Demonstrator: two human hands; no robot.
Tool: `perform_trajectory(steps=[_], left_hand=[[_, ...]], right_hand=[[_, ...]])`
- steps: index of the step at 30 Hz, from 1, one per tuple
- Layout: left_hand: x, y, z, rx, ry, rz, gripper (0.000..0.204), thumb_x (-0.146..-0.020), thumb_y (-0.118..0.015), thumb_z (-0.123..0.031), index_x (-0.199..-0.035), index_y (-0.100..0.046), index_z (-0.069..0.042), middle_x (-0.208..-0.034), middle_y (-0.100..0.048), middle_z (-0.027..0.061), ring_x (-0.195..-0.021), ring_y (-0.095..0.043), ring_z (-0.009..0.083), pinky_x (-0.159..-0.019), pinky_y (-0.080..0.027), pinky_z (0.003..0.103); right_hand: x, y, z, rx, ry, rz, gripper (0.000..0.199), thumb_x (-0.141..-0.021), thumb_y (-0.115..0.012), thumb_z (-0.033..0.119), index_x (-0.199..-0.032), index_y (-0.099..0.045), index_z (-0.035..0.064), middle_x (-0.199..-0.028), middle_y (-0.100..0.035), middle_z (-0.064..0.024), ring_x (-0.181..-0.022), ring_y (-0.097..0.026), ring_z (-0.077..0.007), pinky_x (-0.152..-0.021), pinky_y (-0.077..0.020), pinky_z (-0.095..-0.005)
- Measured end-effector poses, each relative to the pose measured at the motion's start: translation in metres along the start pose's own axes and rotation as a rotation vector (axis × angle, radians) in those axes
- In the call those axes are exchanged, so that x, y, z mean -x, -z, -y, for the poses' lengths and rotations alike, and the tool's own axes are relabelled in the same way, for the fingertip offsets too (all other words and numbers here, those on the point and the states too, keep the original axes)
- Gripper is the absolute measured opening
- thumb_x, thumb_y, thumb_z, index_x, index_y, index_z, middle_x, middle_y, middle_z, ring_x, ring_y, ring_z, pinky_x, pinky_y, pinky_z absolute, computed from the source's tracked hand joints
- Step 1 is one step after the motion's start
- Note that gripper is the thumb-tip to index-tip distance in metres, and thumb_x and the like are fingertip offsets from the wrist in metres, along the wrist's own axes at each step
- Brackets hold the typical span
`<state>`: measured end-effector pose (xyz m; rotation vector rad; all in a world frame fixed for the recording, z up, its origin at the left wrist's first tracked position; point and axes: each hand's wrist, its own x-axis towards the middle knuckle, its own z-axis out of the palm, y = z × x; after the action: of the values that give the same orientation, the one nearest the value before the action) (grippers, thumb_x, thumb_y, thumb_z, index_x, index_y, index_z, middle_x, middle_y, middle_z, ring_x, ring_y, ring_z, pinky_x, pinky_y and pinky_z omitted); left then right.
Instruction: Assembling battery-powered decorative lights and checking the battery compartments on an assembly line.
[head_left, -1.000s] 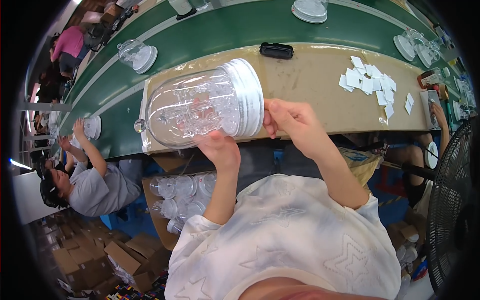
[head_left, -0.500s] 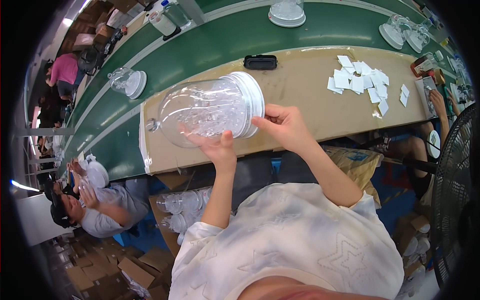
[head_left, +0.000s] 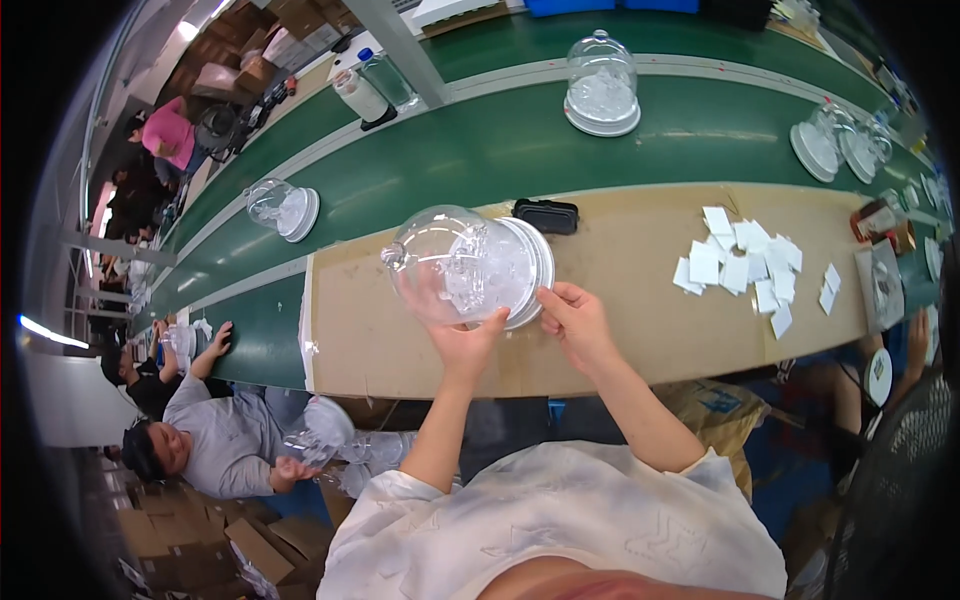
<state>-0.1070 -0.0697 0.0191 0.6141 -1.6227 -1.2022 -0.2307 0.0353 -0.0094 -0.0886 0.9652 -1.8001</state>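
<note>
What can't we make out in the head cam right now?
All in the head view:
Left hand: fingers blurred behind the clear dome.
Clear contents: glare and see-through walls smear their shapes.
Right hand: curled fingers hide whether anything is pinched beside the white base.
Fan: cut off by the dark fisheye rim.

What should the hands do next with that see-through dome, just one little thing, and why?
Maybe tip the clear dome upright, with its white base down. It's tilted over, knob pointing left; the left hand supports it and the right hand is at the base's rim. A similar dome on the green belt stands base down, so that seems sensible.
</note>
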Motion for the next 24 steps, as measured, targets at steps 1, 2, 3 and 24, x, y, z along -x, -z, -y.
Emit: perform_trajectory(steps=[1, 2, 3, 24], left_hand=[[-0.008, -0.002, 0.006, -0.008, -0.031, 0.009, 0.124, -0.063, -0.087, -0.009, -0.152, 0.001, -0.008, -0.149, -0.026, 0.0208, -0.136, -0.031, 0.0325, -0.110, -0.034, 0.044], [-0.022, 0.000, 0.008, -0.017, -0.027, -0.004, 0.124, -0.063, -0.087, -0.009, -0.152, 0.001, -0.008, -0.149, -0.026, 0.0208, -0.136, -0.031, 0.0325, -0.110, -0.034, 0.044], [-0.038, 0.005, 0.011, -0.039, -0.016, 0.055, 0.125, -0.064, -0.085, -0.005, -0.151, 0.003, -0.008, -0.149, -0.025, 0.0193, -0.138, -0.029, 0.0328, -0.111, -0.033, 0.044], [-0.201, 0.035, 0.182, -0.501, 0.002, -0.206, 0.108, -0.071, -0.084, -0.013, -0.146, -0.008, 0.002, -0.149, -0.023, 0.0217, -0.136, -0.031, 0.0331, -0.114, -0.025, 0.042]], right_hand=[[-0.007, 0.001, 0.002, -0.011, -0.001, 0.011, 0.015, -0.093, -0.064, 0.011, -0.101, -0.065, -0.0008, -0.071, -0.055, 0.0022, -0.058, -0.043, -0.0054, -0.054, -0.0341, -0.0219], [-0.013, -0.004, 0.006, -0.007, -0.016, 0.020, 0.015, -0.093, -0.064, 0.011, -0.101, -0.065, -0.0008, -0.071, -0.055, 0.0022, -0.058, -0.043, -0.0054, -0.054, -0.0341, -0.0219], [-0.017, -0.012, 0.009, 0.069, 0.013, 0.037, 0.019, -0.093, -0.063, 0.013, -0.107, -0.064, 0.0000, -0.071, -0.055, 0.0026, -0.060, -0.045, -0.0050, -0.055, -0.0364, -0.0212], [0.048, 0.126, 0.120, 0.628, 0.392, -0.423, 0.012, -0.092, -0.058, 0.004, -0.100, -0.067, 0.0000, -0.080, -0.058, 0.0017, -0.070, -0.049, -0.0064, -0.063, -0.0412, -0.0212]])
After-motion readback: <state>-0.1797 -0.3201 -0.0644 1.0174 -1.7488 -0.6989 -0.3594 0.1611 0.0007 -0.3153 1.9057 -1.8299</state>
